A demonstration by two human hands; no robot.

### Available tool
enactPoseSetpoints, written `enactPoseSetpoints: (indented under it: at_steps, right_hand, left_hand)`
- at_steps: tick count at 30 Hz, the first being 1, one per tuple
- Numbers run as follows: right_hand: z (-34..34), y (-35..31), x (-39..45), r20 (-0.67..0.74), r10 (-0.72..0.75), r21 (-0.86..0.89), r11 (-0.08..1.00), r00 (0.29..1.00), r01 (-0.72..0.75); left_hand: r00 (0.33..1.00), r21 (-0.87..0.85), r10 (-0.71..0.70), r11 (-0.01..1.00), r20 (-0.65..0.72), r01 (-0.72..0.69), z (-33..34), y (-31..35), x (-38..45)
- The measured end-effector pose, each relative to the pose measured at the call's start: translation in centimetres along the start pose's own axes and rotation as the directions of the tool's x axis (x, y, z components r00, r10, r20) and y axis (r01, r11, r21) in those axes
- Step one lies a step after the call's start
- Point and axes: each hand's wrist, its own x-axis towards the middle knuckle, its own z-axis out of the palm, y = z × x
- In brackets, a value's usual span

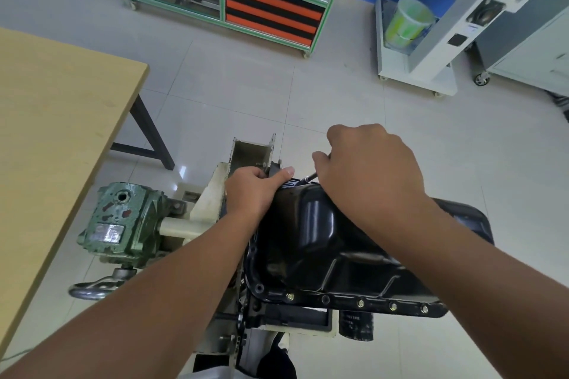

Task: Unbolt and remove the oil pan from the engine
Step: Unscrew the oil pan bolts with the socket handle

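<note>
A glossy black oil pan (311, 237) faces up on an engine held in a cream stand (212, 191). Several gold bolts (360, 304) line its near flange. My left hand (254, 191) grips the pan's far left corner, thumb laid along the edge. My right hand (366, 163) is curled round a thin dark tool (311, 177) whose tip meets the pan's far edge. The far flange is hidden behind both hands. A black oil filter (357, 326) hangs below the near flange.
A green gearbox (123, 221) with a metal crank handle (92, 288) sits on the stand's left. A wooden table (55, 120) stands at left. A green-framed cabinet (271, 12) and white wheeled carts (431, 49) stand across the tiled floor.
</note>
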Motion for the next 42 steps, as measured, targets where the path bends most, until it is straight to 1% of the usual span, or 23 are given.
enactPoseSetpoints:
  at_steps: [14, 18, 19, 20, 21, 22, 23, 24, 25, 26, 28, 30, 32, 33, 36, 39, 41, 42]
  right_hand:
    - [0.1, 1.8, 1.0, 0.050, -0.133, 0.043, 0.990, 0.990, 0.131]
    - [-0.5, 2.3, 1.5, 0.106, -0.163, 0.056, 0.986, 0.981, 0.158]
    - [-0.8, 2.3, 1.4, 0.127, -0.186, 0.026, 0.983, 0.974, 0.184]
    - [-1.2, 2.1, 1.1, 0.137, -0.260, -0.047, 0.962, 0.956, 0.269]
    - [-1.5, 1.4, 0.8, 0.151, -0.388, -0.139, 0.902, 0.909, 0.408]
    - [-1.7, 0.2, 0.4, 0.194, -0.506, -0.207, 0.817, 0.841, 0.539]
    - [-1.9, -1.4, 0.1, 0.233, -0.580, -0.227, 0.748, 0.780, 0.624]
    - [-2.1, -3.1, 0.2, 0.260, -0.616, -0.235, 0.707, 0.744, 0.667]
    - [-2.0, -4.5, 0.7, 0.267, -0.636, -0.246, 0.681, 0.724, 0.690]
    - [-2.0, -5.6, 1.2, 0.262, -0.649, -0.250, 0.670, 0.714, 0.700]
    - [-2.3, -6.4, 2.1, 0.225, -0.634, -0.228, 0.704, 0.740, 0.672]
    - [-2.2, -5.2, 2.5, 0.157, -0.585, -0.233, 0.761, 0.796, 0.605]
    - [-1.9, -3.1, 2.0, 0.100, -0.520, -0.174, 0.830, 0.848, 0.529]
    - [-1.7, -2.0, 1.7, 0.090, -0.479, -0.136, 0.863, 0.873, 0.487]
    - [-1.3, 0.6, 1.4, 0.144, -0.282, -0.049, 0.955, 0.949, 0.291]
    - [-0.9, 2.6, 2.2, 0.184, -0.132, 0.034, 0.991, 0.974, 0.128]
    - [-0.7, 3.1, 2.4, 0.159, -0.099, 0.094, 0.992, 0.982, 0.085]
    - [-0.6, 3.1, 2.2, 0.142, -0.112, 0.108, 0.989, 0.984, 0.097]
  left_hand:
    - [1.000, 0.007, 0.028, 1.000, -0.008, -0.028, 0.2, -0.1, 0.2]
    - [0.999, 0.026, 0.036, 0.999, -0.026, -0.035, 0.3, -0.1, 0.3]
    - [0.999, 0.029, 0.029, 0.999, -0.027, -0.028, 0.2, -0.1, 0.2]
    - [0.999, 0.035, 0.025, 0.999, -0.033, -0.024, 0.2, -0.2, 0.3]
    - [0.999, 0.059, 0.027, 0.998, -0.036, -0.025, 0.1, -0.3, 0.4]
    - [0.998, 0.119, 0.047, 0.992, -0.032, -0.043, 0.2, -0.3, 0.4]
    - [0.997, 0.206, 0.075, 0.976, -0.017, -0.070, 0.3, -0.3, 0.5]
    - [0.997, 0.280, 0.083, 0.957, -0.004, -0.079, 0.4, -0.3, 0.6]
    - [0.997, 0.310, 0.071, 0.949, -0.007, -0.065, 0.5, -0.5, 0.8]
    - [0.998, 0.290, 0.060, 0.956, -0.024, -0.051, 0.5, -0.6, 0.8]
    - [0.997, 0.246, 0.056, 0.968, -0.045, -0.044, 0.1, -0.5, 0.6]
    - [0.997, 0.189, 0.056, 0.981, -0.060, -0.044, -0.4, 0.1, -0.5]
    - [0.996, 0.094, 0.045, 0.995, -0.074, -0.038, -0.6, 0.4, -1.2]
    - [0.997, 0.074, 0.039, 0.997, -0.074, -0.033, -0.7, 0.7, -1.5]
    - [0.998, 0.098, 0.017, 0.995, -0.054, -0.012, -0.7, 1.0, -1.5]
    - [0.998, 0.084, 0.003, 0.996, -0.065, 0.002, -0.4, 0.6, -1.0]
    - [0.998, 0.055, 0.018, 0.998, -0.064, -0.014, -0.4, 0.6, -1.1]
    - [0.998, 0.043, 0.021, 0.999, -0.059, -0.019, -0.4, 0.6, -1.1]
